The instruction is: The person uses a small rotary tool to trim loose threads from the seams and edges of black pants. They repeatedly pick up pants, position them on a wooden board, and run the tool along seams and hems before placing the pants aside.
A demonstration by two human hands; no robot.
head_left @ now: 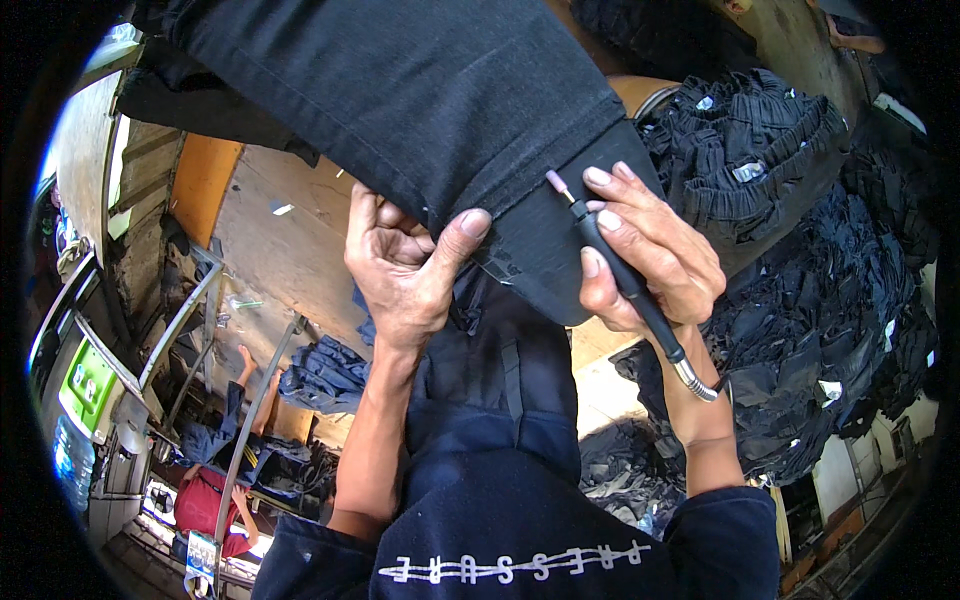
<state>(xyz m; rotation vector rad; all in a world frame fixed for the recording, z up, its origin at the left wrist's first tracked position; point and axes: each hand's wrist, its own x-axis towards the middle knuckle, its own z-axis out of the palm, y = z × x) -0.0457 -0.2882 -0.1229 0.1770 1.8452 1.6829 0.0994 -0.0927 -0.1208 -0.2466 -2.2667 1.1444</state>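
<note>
A black trouser leg (430, 95) lies stretched across the upper middle, its stitched hem running slantwise. Out of the hem's open end sticks a flat dark board (540, 265). My left hand (405, 260) grips the near corner of the hem, thumb on top and fingers curled beneath, partly hidden by the cloth. In my right hand (660, 250) is a slim black rotary grinding pen (622, 268), held like a pencil. Its pinkish stone tip points at the hem; whether it touches the cloth I cannot tell. A metal spring sleeve covers the pen's cable end.
Black elastic-waisted garments (750, 150) are heaped at the right, above a big spread of dark clothing (830, 310). At the left are a wooden board surface (290, 230), metal rails (245, 430) and a green tray (88, 385). Another person in red (210, 505) sits at the lower left.
</note>
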